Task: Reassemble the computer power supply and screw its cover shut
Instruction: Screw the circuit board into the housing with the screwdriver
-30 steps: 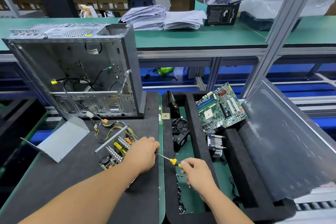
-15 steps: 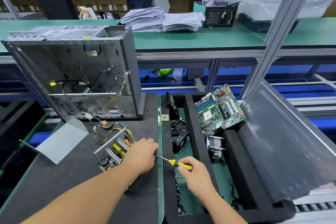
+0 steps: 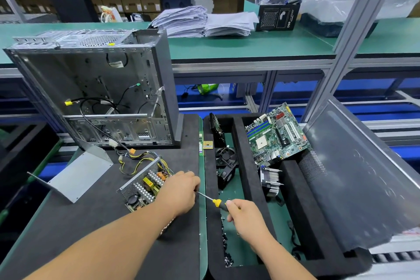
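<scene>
Open power supply (image 3: 145,185) under left hand (image 3: 179,191); screwdriver (image 3: 212,200) in right hand (image 3: 244,217)

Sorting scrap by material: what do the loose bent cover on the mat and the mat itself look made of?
Bent cover: looks like bare sheet metal, matte silver-grey, with a crisp folded edge and thin profile. Mat: seemingly dark foam or rubber, dull and non-reflective, with a soft rounded edge; which of the two cannot be told.
</scene>
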